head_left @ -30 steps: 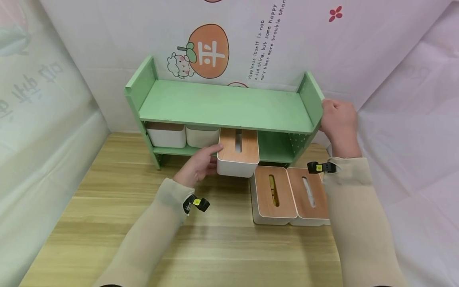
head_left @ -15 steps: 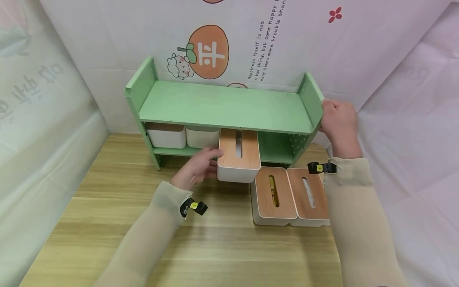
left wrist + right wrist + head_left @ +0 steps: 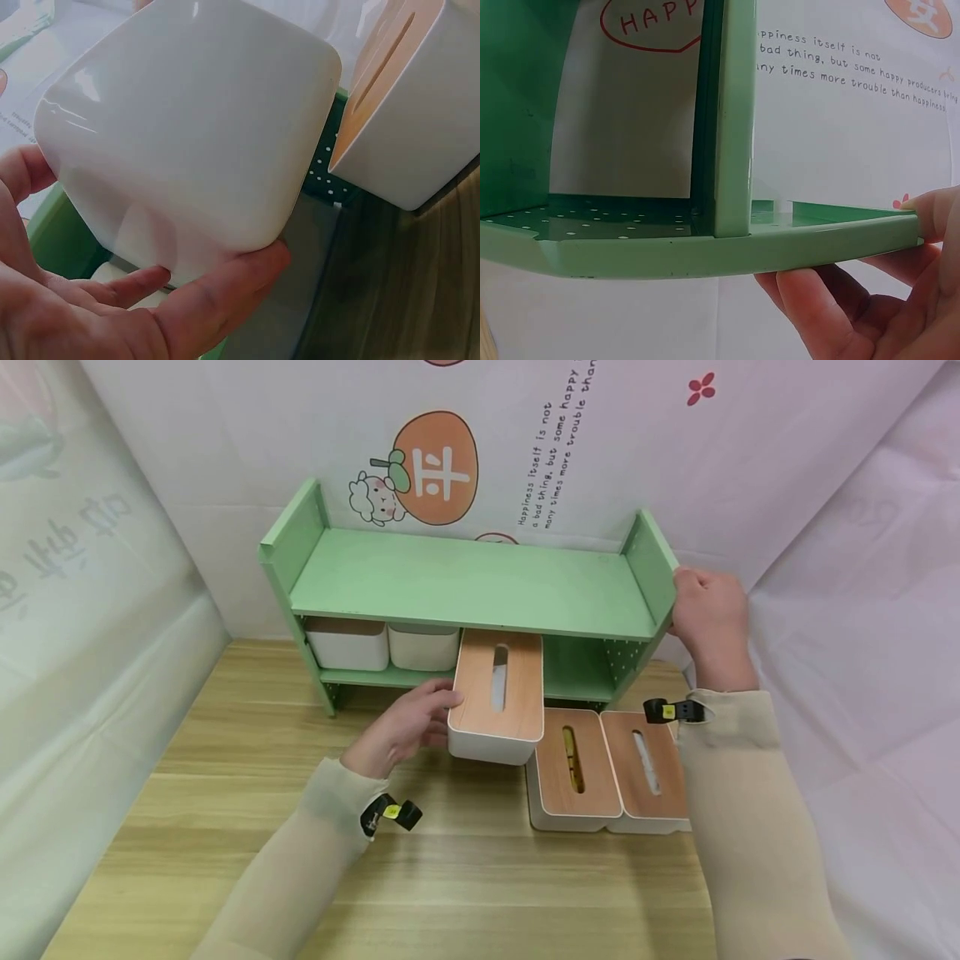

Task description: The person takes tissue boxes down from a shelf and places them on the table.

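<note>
My left hand [image 3: 405, 727] holds a white tissue box [image 3: 519, 693] with a wood-grain lid by its left side, thumb at the lid's edge. Its front juts out from the lower tier of a green shelf [image 3: 480, 581], and something white shows in the lid's slot. In the left wrist view, the fingers [image 3: 217, 296] of that hand curl against the glossy white wall of the box. My right hand [image 3: 711, 622] grips the shelf's right side panel [image 3: 645, 259] near its upper front corner, fingers on one face and thumb round the edge in the right wrist view.
Two more wood-lidded boxes, a nearer one [image 3: 555, 777] with yellow inside and another [image 3: 630, 793] with white, stand side by side on the wooden table [image 3: 420, 893]. On the lower tier sit a white box [image 3: 348, 647] and a cream bin [image 3: 423, 649]. A printed cloth [image 3: 600, 460] hangs behind.
My left hand has drawn the tissue box forward out of the lower tier, so more of its lid shows. The right hand has stayed on the shelf's side panel.
</note>
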Available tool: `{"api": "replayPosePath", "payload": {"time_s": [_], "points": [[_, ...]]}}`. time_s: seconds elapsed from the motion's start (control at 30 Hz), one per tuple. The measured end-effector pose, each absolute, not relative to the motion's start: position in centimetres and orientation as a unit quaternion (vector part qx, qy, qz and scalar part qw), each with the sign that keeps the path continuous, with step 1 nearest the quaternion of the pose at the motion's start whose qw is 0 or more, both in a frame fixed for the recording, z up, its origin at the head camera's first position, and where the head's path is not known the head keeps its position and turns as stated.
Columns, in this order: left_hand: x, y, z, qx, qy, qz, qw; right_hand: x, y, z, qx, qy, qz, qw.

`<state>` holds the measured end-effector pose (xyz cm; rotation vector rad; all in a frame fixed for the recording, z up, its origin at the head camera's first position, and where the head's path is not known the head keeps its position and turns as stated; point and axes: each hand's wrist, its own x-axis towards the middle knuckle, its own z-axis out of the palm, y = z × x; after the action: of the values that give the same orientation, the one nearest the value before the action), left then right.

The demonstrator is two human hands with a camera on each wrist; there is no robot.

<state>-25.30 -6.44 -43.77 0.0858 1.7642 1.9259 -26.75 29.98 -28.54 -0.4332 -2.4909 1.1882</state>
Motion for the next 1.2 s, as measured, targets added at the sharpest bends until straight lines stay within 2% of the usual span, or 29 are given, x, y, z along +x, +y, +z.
{"api": "replayPosePath", "payload": {"time_s": [0.4,0.93,1.2], "points": [[-22.6,-8.6,-44.2,0.042,0.651,0.710,0.266,-26.7,30.0,-28.5,-0.150,-0.885,0.402,0.178],[-20.4,-12.1,-46.3,0.047,0.653,0.703,0.279,-26.7,29.9,-28.6,-0.150,-0.884,0.409,0.168],[-20.2,-13.6,-48.0,0.018,0.665,0.690,0.285,-26.6,29.9,-28.5,-0.154,-0.882,0.408,0.177]]}}
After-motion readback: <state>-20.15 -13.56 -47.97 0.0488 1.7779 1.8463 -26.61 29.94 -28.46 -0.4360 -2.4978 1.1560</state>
